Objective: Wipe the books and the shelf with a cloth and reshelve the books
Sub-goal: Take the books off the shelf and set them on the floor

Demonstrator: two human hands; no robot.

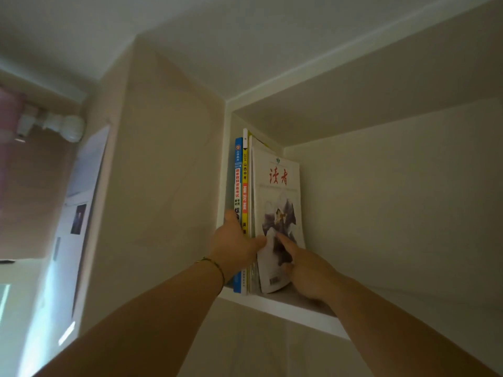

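Head view looked steeply up into a high cubby shelf (283, 304) of smooth, matte, pale board with square edges and a white front lip. Books stood upright, packed against its left wall. Leftmost was a blue-spined paperback (238, 180) with glossy printed lettering; touching it on the right was a yellow-spined book (245, 186) with a white top band and an orange block. Next came a few thin volumes whose edges could not be told apart, then a soft, glossy white magazine (280, 202) with red brush-style characters at the top and a dark purple flower picture below; its cover faced outward and its lower corner curled a little.

The left hand (235, 247), a thin cord bracelet (215, 265) on its wrist, held the bottom of the row, thumb raised on the blue spine and fingers curled round toward the magazine's edge, its grip clamped on the books. The right hand (304, 270) pressed the magazine's cover with a straight forefinger, other fingers loosely bent, grip apart and holding nothing.

To the left, a plain beige side panel (163, 172) rose to the ceiling.
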